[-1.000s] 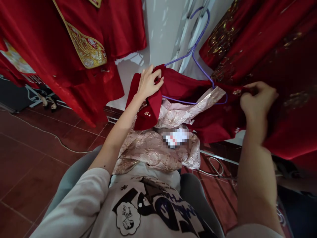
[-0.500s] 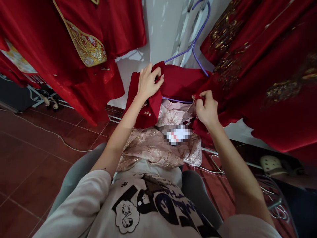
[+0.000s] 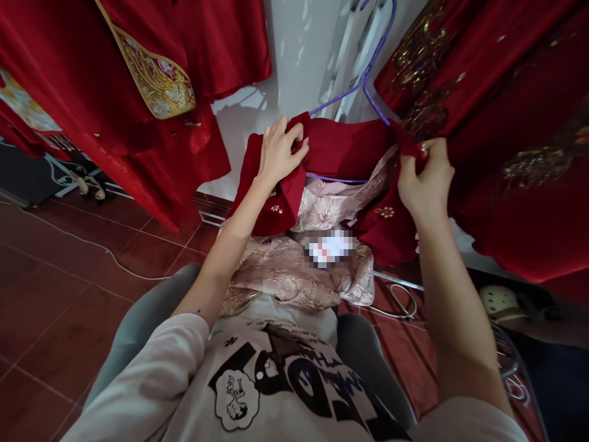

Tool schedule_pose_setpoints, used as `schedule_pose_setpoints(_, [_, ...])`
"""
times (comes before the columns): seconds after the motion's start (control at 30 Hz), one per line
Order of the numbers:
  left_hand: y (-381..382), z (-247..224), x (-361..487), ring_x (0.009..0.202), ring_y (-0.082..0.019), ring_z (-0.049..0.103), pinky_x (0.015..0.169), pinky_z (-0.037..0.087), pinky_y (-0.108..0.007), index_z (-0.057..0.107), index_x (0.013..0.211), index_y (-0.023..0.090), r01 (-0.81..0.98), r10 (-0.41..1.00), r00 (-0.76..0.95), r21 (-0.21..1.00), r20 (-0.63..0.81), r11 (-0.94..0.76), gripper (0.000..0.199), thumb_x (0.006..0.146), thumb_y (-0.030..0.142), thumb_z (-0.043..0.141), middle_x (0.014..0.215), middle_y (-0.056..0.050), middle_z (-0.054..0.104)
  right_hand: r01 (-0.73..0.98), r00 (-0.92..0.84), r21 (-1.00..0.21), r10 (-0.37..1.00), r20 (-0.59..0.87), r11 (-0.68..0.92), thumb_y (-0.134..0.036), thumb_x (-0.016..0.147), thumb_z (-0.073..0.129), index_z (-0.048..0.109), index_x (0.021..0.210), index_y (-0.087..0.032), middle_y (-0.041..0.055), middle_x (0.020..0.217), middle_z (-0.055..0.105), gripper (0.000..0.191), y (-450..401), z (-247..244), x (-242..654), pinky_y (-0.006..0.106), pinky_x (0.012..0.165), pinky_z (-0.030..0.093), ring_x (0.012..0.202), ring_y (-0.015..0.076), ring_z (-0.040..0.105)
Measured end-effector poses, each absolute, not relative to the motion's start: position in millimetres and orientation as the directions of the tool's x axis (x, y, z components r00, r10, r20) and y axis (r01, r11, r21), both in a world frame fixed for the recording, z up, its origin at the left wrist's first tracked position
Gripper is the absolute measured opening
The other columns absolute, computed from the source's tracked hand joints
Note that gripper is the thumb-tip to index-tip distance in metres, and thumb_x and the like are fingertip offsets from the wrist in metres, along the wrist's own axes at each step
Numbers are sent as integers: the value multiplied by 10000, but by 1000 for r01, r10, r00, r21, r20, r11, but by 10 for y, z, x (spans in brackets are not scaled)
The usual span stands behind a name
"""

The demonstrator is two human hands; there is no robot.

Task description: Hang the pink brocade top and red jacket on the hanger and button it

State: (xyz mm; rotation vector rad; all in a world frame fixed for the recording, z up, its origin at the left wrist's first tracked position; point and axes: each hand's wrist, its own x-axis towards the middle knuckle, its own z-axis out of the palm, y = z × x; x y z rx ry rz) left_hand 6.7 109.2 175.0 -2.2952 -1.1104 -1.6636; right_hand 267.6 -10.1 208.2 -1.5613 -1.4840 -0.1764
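Observation:
A red garment (image 3: 347,146) with beaded flower ornaments hangs on a purple hanger (image 3: 343,96) before me. My left hand (image 3: 281,150) pinches its left front edge near the collar. At the right front edge, my right hand (image 3: 427,178) is closed on the red cloth and holds it out to the side. Between the two parted edges shows a pale pink brocade garment (image 3: 322,209); more of that shiny brocade (image 3: 280,270) lies across my lap. A blurred-out white rectangular thing (image 3: 330,248) rests on the brocade.
Red garments with gold embroidery (image 3: 161,80) hang at the left, and sequined red ones (image 3: 534,166) at the right. A white cable (image 3: 115,258) crosses the tiled floor (image 3: 50,307). A pale clog (image 3: 499,302) and dark shoes (image 3: 92,190) are near the racks.
My right hand has moved right and slightly up with the red edge, opening the garment wider and showing more pink brocade. My left hand has barely shifted.

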Motion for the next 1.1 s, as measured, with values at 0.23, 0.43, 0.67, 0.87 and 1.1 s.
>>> schedule_pose_setpoints(0.23, [1043, 1744, 94, 1020, -281, 583, 990, 386, -442, 605, 828, 215, 667, 528, 158, 304, 834, -680, 374, 962, 557, 540, 941, -96, 586, 801, 304, -576, 719, 625, 163, -431, 1044, 318, 360, 654, -227, 8, 646, 467, 442, 371, 2053, 2358, 341, 767, 404, 678, 148, 502])
schedule_pose_setpoints(0.43, [1099, 1726, 25, 1080, -297, 575, 1015, 399, -464, 600, 844, 230, 666, 554, 137, 338, 821, -665, 400, 956, 603, 510, 1009, -112, 591, 706, 26, -540, 745, 667, 459, -709, 977, 201, 569, 796, -200, 43, 717, 571, 654, 420, 1757, 1793, 374, 807, 490, 783, 200, 631])
schedule_pose_setpoints(0.67, [1009, 1545, 249, 1324, -283, 454, 1161, 320, -485, 595, 901, 260, 540, 615, -117, 569, 780, -619, 372, 947, 620, 514, 1215, -117, 567, 691, -14, -536, 751, 660, 484, -753, 952, 153, 631, 962, -196, 69, 772, 641, 734, 262, 1574, 1764, 392, 810, 526, 801, 229, 670])
schedule_pose_setpoints(0.87, [695, 1379, 795, 1053, -210, 632, 1022, 486, -384, 578, 879, 237, 130, 715, -35, 712, 699, -690, 324, 995, 530, 501, 908, -31, 615, 638, 7, -569, 735, 678, 519, -764, 945, 196, 642, 973, -223, 49, 769, 645, 702, 143, 1590, 1758, 364, 778, 548, 791, 212, 686])
schedule_pose_setpoints(1.1, [373, 1209, 693, 927, -155, 676, 883, 566, -303, 628, 1031, 242, -210, 798, 3, 780, 603, -589, 246, 911, 446, 694, 1020, -26, 661, 629, 91, -615, 740, 666, 475, -727, 959, 260, 604, 1090, -224, 71, 811, 664, 624, 165, 1330, 1840, 430, 820, 558, 835, 255, 696])
